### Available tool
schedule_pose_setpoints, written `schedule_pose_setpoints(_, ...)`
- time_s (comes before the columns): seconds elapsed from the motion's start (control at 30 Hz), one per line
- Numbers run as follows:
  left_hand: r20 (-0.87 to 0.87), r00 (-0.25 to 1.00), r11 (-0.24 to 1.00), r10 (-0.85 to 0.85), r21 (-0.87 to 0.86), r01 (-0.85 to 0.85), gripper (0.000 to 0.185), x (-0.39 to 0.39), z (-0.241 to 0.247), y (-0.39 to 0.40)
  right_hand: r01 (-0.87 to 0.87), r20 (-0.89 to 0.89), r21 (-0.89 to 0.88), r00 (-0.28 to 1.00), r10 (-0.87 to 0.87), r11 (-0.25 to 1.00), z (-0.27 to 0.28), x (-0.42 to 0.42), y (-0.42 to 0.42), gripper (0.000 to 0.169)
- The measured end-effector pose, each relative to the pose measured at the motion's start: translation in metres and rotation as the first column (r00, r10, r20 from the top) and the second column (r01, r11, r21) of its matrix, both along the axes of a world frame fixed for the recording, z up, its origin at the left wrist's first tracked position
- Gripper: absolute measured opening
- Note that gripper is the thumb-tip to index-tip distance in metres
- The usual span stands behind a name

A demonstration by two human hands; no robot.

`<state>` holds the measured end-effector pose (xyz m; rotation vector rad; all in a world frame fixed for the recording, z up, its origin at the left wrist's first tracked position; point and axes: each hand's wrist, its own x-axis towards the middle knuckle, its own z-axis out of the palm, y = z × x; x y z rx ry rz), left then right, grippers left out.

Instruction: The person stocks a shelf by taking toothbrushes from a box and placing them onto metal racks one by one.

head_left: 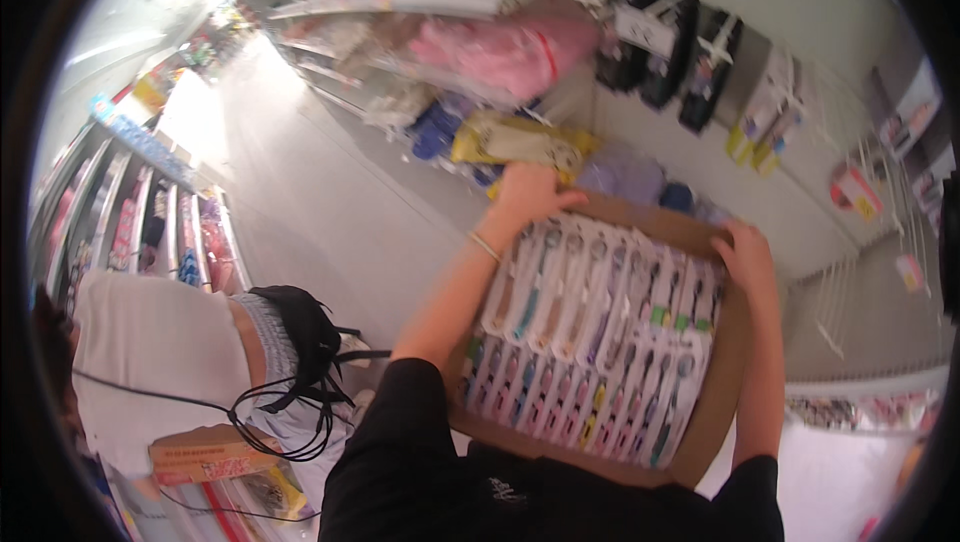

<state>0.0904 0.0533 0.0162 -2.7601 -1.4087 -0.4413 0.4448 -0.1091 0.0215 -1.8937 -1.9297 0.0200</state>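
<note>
An open cardboard box (716,392) is tilted before me, close against my body. Two rows of slim packaged utensils (577,287) fill it; many look like spoons, with handles in various colours. My left hand (529,193) holds the far left corner, its thumb lying along the rim. On the far right corner, my right hand (748,253) grips the edge with fingers bent over it. A yellow printed package (525,144) lies just beyond my left hand.
Black packaged goods (652,54) hang on wall hooks ahead. Pink bagged goods (495,54) rest on a shelf. At left, a person in a white top (165,354) bends beside a printed carton (214,456); a black cable (300,452) loops there. Grey floor (330,197) runs along the aisle.
</note>
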Motion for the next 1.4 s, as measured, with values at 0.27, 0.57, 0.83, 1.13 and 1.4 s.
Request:
schedule_pose_setpoints(0.27,-0.019,0.999,0.999,0.051,0.010,-0.051,0.067,-0.006,0.001,-0.003,-0.151,-0.224,-0.427,0.973,0.057,0.892,0.064,-0.101,-0.009,0.029)
schedule_pose_setpoints(0.57,0.004,0.994,0.994,0.111,0.012,-0.111,0.065,-0.014,0.003,-0.015,-0.180,-0.253,-0.633,0.967,0.019,0.753,-0.004,-0.130,-0.016,0.064)
schedule_pose_setpoints(0.83,0.033,0.994,0.995,0.100,0.008,-0.100,0.063,-0.013,0.000,-0.014,-0.164,-0.252,-0.664,0.968,-0.012,0.729,-0.008,-0.131,-0.010,0.044)
schedule_pose_setpoints(1.13,0.085,0.993,0.996,0.084,0.023,-0.086,0.062,-0.012,0.003,-0.016,-0.349,-0.500,-0.683,0.864,-0.063,0.642,-0.006,-0.101,-0.016,0.039)
schedule_pose_setpoints(1.4,0.092,0.993,0.997,0.080,-0.014,-0.079,0.059,-0.015,0.005,-0.019,-0.699,-0.834,-0.467,0.552,-0.008,0.542,0.050,-0.101,-0.013,0.043)
